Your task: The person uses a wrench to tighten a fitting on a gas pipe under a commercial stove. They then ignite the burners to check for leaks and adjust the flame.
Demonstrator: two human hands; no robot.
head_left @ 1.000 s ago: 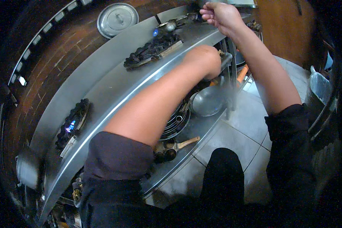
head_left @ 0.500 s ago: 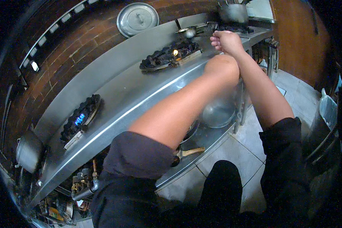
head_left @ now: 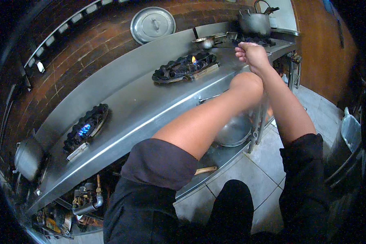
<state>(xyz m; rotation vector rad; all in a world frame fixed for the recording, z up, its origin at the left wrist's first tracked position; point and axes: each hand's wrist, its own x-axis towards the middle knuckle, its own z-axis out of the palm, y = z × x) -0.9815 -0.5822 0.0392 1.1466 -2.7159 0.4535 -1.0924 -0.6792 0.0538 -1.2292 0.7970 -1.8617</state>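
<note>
WORKSTATION STATUS

Far left: round grey metal pot. Next: black ridged burner, blue flame lit. Centre: oval black ridged burner, small yellow flame, set in grey steel countertop. Left hand: bent downward near the front edge; fingers hidden, grip undeterminable. Right hand: fingers curled; contents and contact with left hand undeterminable. Beyond: deep grey metal pot; any markings too small to read.

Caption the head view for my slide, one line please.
Steel stove, one burner flaming blue, another burner flaming yellow; curled right hand near the partly hidden left hand.
</note>
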